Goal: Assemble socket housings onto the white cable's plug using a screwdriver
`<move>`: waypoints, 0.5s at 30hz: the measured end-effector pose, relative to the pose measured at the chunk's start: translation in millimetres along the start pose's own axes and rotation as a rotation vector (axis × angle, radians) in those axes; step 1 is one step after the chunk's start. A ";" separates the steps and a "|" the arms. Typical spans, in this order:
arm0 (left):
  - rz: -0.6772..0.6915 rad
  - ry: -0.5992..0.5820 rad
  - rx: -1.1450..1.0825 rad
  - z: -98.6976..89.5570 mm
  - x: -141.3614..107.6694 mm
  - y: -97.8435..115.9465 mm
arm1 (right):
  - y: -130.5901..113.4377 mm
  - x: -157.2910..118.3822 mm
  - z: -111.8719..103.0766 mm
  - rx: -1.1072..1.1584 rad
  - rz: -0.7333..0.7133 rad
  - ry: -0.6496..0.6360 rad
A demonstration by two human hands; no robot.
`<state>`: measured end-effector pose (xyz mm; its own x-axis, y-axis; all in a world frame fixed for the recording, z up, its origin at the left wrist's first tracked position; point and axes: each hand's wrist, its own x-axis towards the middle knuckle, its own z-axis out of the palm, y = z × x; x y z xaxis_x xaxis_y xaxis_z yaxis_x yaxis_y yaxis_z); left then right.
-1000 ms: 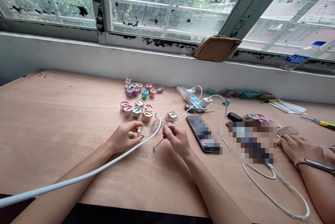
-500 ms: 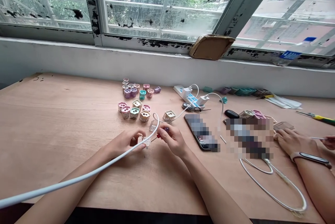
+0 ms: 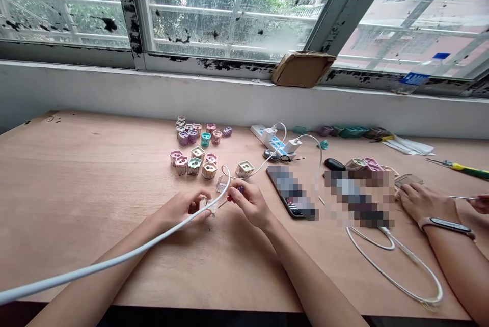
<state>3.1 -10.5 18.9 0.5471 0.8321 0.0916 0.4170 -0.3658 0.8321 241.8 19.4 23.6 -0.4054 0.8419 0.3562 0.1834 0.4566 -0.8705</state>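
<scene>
Between the thumb and fingers of my left hand (image 3: 187,208) is a small clear plastic piece (image 3: 211,206). My right hand (image 3: 252,205) is closed round the red and dark handle of a screwdriver (image 3: 236,193), whose thin shaft points left at the clear piece. Whether the tip touches it I cannot tell. A tiny dark bit (image 3: 209,228) lies on the table just below. Behind my hands stands a clear case (image 3: 222,184), with a cream-topped sharpener (image 3: 244,169) to its right. Several coloured sharpeners (image 3: 194,166) stand farther back on the left.
A white cable (image 3: 126,257) crosses in front of my left arm. Right of my hands lie a phone (image 3: 284,192), a power strip (image 3: 257,133) and a second, blurred device. Another person's hand (image 3: 428,205) rests at the right, near a looped cable (image 3: 397,286).
The whole view has shifted slightly, so most things appear a little farther left. Both my hands keep nearly the same hold, and the screwdriver still points at the clear piece.
</scene>
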 end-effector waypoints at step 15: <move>-0.006 0.114 -0.060 0.6 0.7 -8.0 | 4.1 1.2 -1.2 -0.051 -0.015 0.057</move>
<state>0.6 -7.3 12.1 0.4576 0.8773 0.1450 0.3743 -0.3380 0.8635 243.1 22.7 20.8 -0.3569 0.8491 0.3894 0.2238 0.4824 -0.8469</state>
